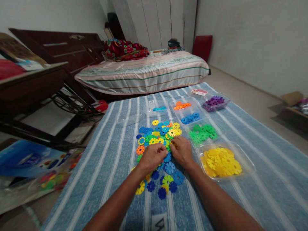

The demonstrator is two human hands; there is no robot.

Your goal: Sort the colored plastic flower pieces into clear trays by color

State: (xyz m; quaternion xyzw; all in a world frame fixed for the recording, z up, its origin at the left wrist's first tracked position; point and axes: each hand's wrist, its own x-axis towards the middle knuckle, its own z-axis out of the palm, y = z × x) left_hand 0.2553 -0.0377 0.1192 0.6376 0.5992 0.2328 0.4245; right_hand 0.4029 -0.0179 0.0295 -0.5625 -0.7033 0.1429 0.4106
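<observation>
A loose heap of flower-shaped plastic discs (170,167) in blue, yellow, green and orange lies on the striped cloth. Over its left part is my left hand (152,157), thumb and fingertips pinched together. My right hand (182,151) bends its fingers at the heap's right side, close to the left fingertips. What either pinch holds, if anything, is too small or hidden to tell. Several dark blue discs (162,193) lie nearer to me, between my forearms. Right of my right hand, yellow discs (220,162) fill a clear tub (249,166), with green discs (203,133) in another tub behind it.
Further back stand tubs of blue discs (191,118), orange discs (182,106), light blue discs (159,109) and purple discs (215,101). A clear lid (129,119) lies at the left. Beyond the cloth are a bed (141,75) and a dark wooden table (31,80).
</observation>
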